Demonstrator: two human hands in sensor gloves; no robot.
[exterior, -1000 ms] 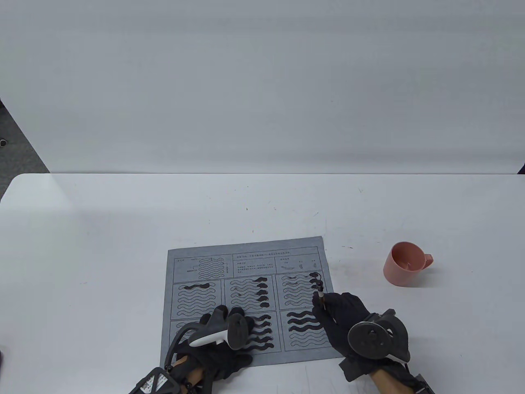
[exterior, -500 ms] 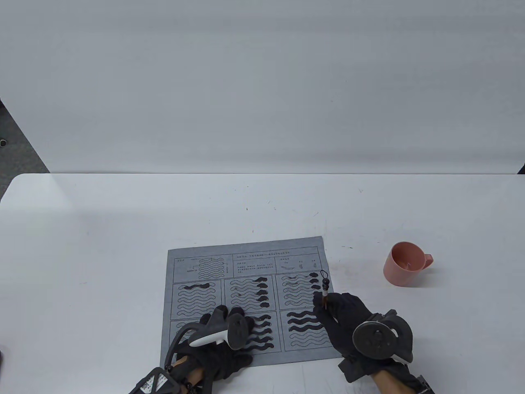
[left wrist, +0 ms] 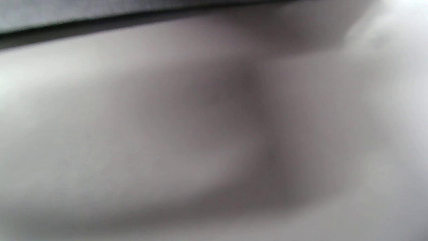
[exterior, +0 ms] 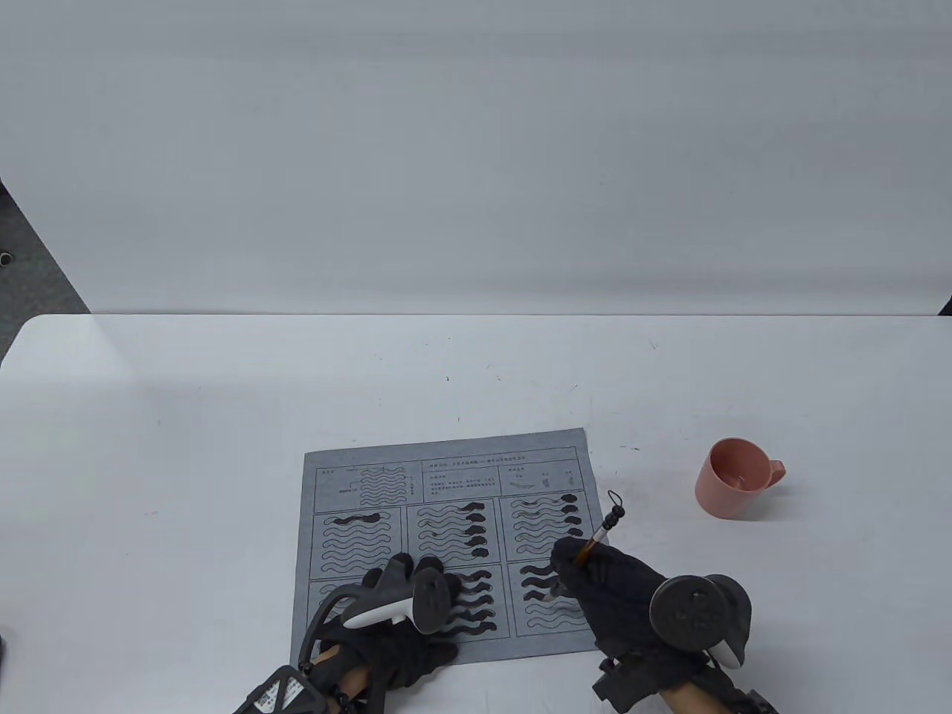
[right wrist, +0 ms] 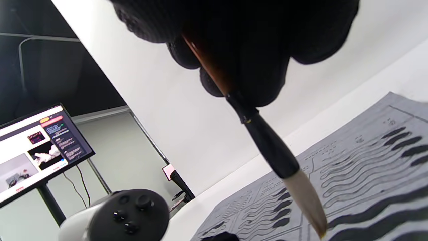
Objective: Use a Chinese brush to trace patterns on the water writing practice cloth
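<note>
The grey practice cloth [exterior: 446, 476] lies flat near the table's front edge, printed with panels of wavy lines, some filled in dark. My left hand [exterior: 413, 571] rests on its lower middle, fingers laid over the cloth. My right hand [exterior: 579, 567] grips the brush [exterior: 604, 529], whose cord end leans up and to the right. In the right wrist view the brush [right wrist: 267, 147] slants down from my gloved fingers [right wrist: 240, 40], its pale tip [right wrist: 312, 211] just above the dark waves of the cloth [right wrist: 367, 167]. The left wrist view is a grey blur.
A pink cup [exterior: 732, 476] stands on the white table [exterior: 223, 387] to the right of the cloth. A lit monitor [right wrist: 36, 147] stands off the table's left side. The left hand's tracker [right wrist: 123, 214] shows low in the right wrist view.
My right hand has rolled and shifted slightly left; the brush's top tilted to the right and its tip swung down over the lower right panel. The left hand has not moved.
</note>
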